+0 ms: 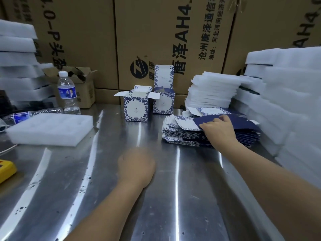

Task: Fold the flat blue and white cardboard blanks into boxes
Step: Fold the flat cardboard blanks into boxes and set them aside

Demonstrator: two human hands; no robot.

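Stack of flat blue-white blanks (175,134) beside two upright open-topped boxes (136,108)

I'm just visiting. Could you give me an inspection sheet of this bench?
Surface: scuffed shiny steel table.
Job's things: two folded blue and white cardboard boxes standing, flaps open; stack of flat blanks at right.
Clutter: white foam pad, upright clear water bottle, yellow object.
Grippers: right hand grips top dark blue blank; left hand blurred, over table.
Cables: nothing seen.
Surroundings: white foam stacks, brown cartons.
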